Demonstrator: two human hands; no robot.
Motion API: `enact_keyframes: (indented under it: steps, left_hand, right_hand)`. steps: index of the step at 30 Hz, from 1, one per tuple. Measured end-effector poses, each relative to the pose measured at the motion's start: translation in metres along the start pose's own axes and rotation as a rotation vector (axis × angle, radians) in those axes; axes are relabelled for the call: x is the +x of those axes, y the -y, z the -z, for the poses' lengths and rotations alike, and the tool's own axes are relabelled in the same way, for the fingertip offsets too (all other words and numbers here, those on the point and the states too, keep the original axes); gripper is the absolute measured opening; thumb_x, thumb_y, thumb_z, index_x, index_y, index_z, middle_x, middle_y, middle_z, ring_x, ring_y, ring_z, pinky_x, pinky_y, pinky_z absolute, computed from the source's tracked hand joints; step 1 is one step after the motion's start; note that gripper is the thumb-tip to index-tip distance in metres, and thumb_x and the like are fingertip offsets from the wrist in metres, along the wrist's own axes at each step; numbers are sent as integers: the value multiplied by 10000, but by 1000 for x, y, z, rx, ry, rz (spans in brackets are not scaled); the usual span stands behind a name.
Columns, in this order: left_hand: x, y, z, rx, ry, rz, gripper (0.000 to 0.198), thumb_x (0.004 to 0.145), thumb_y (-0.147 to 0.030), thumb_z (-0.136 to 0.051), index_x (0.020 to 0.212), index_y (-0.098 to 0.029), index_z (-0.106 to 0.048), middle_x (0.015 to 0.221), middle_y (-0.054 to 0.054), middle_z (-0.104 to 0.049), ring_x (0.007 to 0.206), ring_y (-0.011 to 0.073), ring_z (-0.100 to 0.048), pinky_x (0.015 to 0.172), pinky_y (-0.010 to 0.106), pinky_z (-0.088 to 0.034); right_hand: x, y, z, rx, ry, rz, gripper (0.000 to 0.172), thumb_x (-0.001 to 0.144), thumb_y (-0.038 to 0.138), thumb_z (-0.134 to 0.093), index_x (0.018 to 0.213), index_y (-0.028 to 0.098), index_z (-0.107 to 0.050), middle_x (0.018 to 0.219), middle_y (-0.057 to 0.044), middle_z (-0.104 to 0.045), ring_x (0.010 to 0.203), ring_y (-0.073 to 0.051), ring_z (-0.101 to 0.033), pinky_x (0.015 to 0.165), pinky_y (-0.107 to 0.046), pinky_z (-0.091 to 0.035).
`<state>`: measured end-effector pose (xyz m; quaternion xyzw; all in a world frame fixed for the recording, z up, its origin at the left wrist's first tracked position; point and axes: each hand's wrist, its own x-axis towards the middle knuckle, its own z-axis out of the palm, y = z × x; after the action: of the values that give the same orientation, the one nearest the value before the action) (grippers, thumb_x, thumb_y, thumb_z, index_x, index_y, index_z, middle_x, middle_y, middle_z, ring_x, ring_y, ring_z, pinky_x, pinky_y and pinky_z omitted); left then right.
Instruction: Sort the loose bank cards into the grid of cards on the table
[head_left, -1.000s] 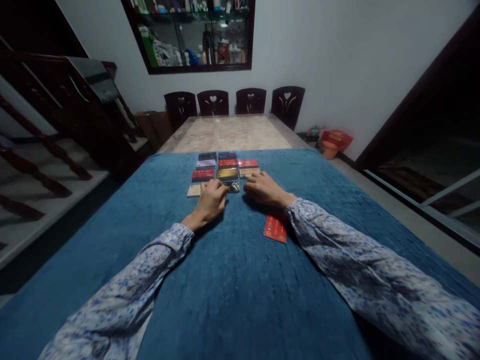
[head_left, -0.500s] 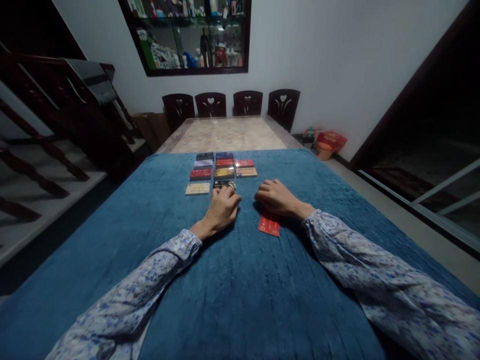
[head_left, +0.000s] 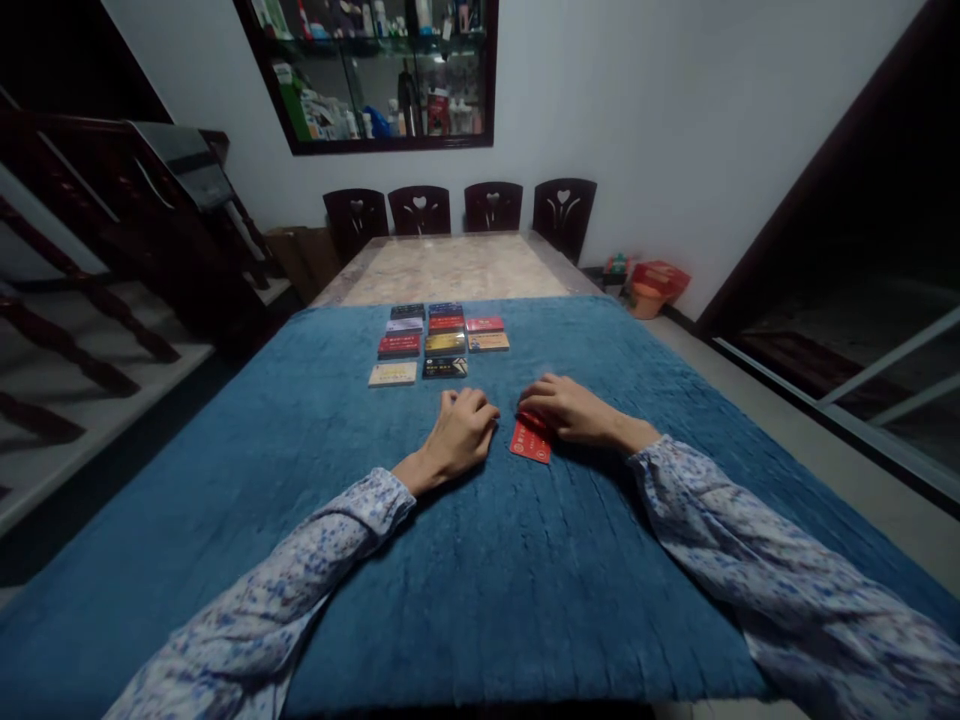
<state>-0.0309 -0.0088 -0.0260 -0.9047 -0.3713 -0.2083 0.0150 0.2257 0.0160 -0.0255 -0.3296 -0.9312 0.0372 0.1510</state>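
On the blue cloth (head_left: 480, 560) in front of me lies a red card (head_left: 530, 440) with pale print. My right hand (head_left: 568, 408) is over the card's far edge, its fingers bent down onto it and hiding that part. A short way left of the card, my left hand (head_left: 463, 428) rests near the cloth with its fingers curled in; nothing shows in them. Beyond it are several small stacks of cards in columns, among them a cream stack (head_left: 393, 374), a black stack (head_left: 445, 367), a gold stack (head_left: 445, 343) and an orange-tan stack (head_left: 488, 342).
Past the cloth's far edge the bare stone-patterned tabletop (head_left: 457, 262) continues to several dark chairs (head_left: 493, 207). A glass-shelved cabinet (head_left: 382, 85) is set in the wall. A stair railing (head_left: 97, 200) stands left; an orange bin (head_left: 646, 300) is on the floor at right.
My left hand has come back toward me and slightly right, uncovering the black stack. My right hand has drawn back a little and now bends over the red card's far edge.
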Motion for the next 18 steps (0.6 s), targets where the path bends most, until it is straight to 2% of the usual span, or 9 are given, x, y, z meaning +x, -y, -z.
enact_keyframes:
  steps: [6, 11, 14, 18]
  left_hand:
    - [-6, -7, -1, 3, 15, -8, 215, 990, -225, -480, 1037, -201, -688, 1034, 108, -669, 998, 248, -566, 919, 469, -362]
    - [-11, -12, 1, -1, 60, -4, 221, 988, -233, -487, 1045, -189, -696, 1041, 112, -667, 999, 253, -562, 923, 472, -361]
    - [-15, -14, 3, -11, 71, -9, 219, 984, -243, -499, 1054, -185, -698, 1038, 111, -664, 998, 254, -563, 931, 477, -362]
    - [-18, -14, 3, -21, 67, -4, 209, 986, -260, -508, 1048, -191, -696, 1042, 107, -671, 997, 252, -571, 936, 479, -365]
  right_hand:
    - [-6, 5, 6, 128, 54, 34, 643, 728, 12, -527, 1307, 237, -691, 1347, -111, -675, 1160, -278, -559, 985, -517, -480]
    - [-9, 10, 8, 146, 71, 37, 740, 699, 8, -510, 1401, 210, -628, 1444, -107, -622, 1232, -273, -538, 1051, -520, -460]
    - [-10, 12, 10, 156, 95, 42, 754, 699, 9, -506, 1412, 227, -617, 1452, -94, -619, 1251, -271, -528, 1071, -524, -445]
    - [-11, 12, 14, 135, 106, 37, 674, 736, 39, -508, 1374, 210, -643, 1390, -114, -645, 1202, -271, -540, 1053, -504, -457]
